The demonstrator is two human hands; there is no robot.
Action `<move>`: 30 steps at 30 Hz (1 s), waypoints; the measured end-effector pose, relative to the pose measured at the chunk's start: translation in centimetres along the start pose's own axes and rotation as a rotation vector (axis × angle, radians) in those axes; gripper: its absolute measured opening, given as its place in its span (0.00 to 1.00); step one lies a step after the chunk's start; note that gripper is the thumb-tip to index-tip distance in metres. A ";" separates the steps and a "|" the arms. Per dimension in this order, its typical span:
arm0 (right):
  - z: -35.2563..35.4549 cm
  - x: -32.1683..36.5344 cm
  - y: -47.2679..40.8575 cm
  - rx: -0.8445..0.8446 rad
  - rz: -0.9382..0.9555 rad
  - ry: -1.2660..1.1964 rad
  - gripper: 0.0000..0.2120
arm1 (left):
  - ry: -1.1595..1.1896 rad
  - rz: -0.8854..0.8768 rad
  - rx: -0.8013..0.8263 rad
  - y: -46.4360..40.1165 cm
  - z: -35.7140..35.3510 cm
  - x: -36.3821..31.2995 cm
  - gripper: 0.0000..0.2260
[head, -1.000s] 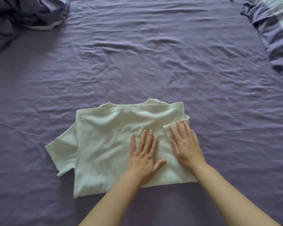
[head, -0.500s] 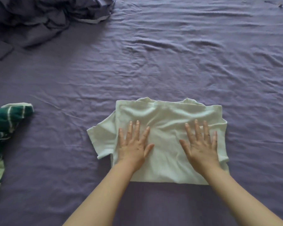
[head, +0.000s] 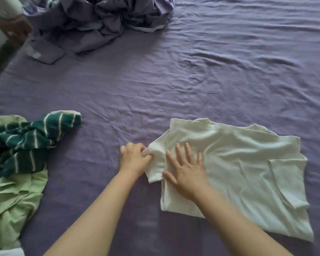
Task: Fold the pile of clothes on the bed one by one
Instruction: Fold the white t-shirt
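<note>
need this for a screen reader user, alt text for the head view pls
A left hand pinches the sleeve of a white t-shirt on a purple bed sheet while the right hand presses it flat; unfolded clothes lie left.

- The shirt (head: 238, 169) lies flat on the bed (head: 192, 80), toward its near right part.
- The right hand (head: 187, 172) rests on the shirt's left part.
- The left hand (head: 134, 159) is just left of the shirt, at its sleeve (head: 155, 163).
- A clothes pile (head: 17, 163) lies well left of the shirt.
- Bunched bedding (head: 109, 21) lies far behind the shirt, to the left.
</note>
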State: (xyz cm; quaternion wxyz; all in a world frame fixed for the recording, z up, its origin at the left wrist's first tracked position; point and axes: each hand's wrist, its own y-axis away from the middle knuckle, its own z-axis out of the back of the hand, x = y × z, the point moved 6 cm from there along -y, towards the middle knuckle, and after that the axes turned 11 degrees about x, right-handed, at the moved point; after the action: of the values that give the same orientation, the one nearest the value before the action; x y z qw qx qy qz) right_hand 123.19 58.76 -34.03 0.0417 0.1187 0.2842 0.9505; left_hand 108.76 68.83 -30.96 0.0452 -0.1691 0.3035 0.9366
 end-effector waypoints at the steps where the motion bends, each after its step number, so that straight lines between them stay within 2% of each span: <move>1: -0.1 0.1 -0.2 0.019 -0.012 0.011 0.33 | 0.062 -0.007 0.011 0.1 0.2 -0.1 0.12; 3: -0.1 0.3 -0.3 0.038 -0.024 0.013 0.33 | 0.202 -0.035 0.016 0.4 0.6 -0.9 0.10; 5: 0.5 0.0 0.1 0.027 -0.014 -0.037 0.34 | 0.228 -0.112 0.016 0.9 0.9 -2.6 0.09; 7: 1.4 -0.9 1.0 -0.039 -0.014 -0.149 0.35 | 0.243 -0.189 0.001 1.6 1.0 -4.9 0.09; 9: 2.2 -2.4 2.4 -0.123 -0.016 -0.284 0.34 | 0.377 -0.233 -0.010 2.2 0.6 -7.2 0.08; 11: 2.6 -4.0 4.2 -0.197 -0.015 -0.342 0.32 | 0.425 -0.220 0.022 2.5 -0.6 -9.2 0.12; 12: 2.6 -4.8 5.2 -0.243 -0.024 -0.338 0.30 | 0.336 -0.212 0.035 2.6 -1.4 -10.0 0.14; 14: 2.7 -6.3 6.9 -0.342 -0.060 -0.272 0.24 | -0.036 -0.263 -0.031 2.9 -3.3 -11.3 0.17; 15: 2.4 -7.0 7.6 -0.350 -0.095 -0.227 0.23 | -0.213 -0.306 -0.058 3.2 -4.4 -11.7 0.18; 17: 1.2 -8.4 8.5 -0.290 -0.167 -0.140 0.26 | -0.415 -0.363 -0.011 3.3 -7.4 -11.4 0.24; 19: -0.4 -9.8 8.9 -0.208 -0.235 -0.117 0.33 | -0.495 -0.356 0.050 2.9 -9.9 -10.0 0.31; 21: -2.1 -10.9 8.9 -0.150 -0.261 -0.108 0.35 | -0.528 -0.359 0.058 2.4 -11.2 -8.9 0.34; 27: -3.7 -12.4 7.8 -0.030 -0.223 -0.088 0.31 | -0.590 -0.304 0.051 2.0 -11.3 -8.9 0.35; 30: -1.2 -14.0 9.3 -0.101 -0.196 -0.146 0.28 | -0.578 -0.263 -0.008 3.7 -10.9 -11.0 0.34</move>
State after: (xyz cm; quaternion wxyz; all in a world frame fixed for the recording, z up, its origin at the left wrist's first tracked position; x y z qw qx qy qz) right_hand 136.37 48.28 -32.70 0.1607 0.1570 0.2424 0.9438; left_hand 121.56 59.62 -33.37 0.2495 0.0659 0.2497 0.9333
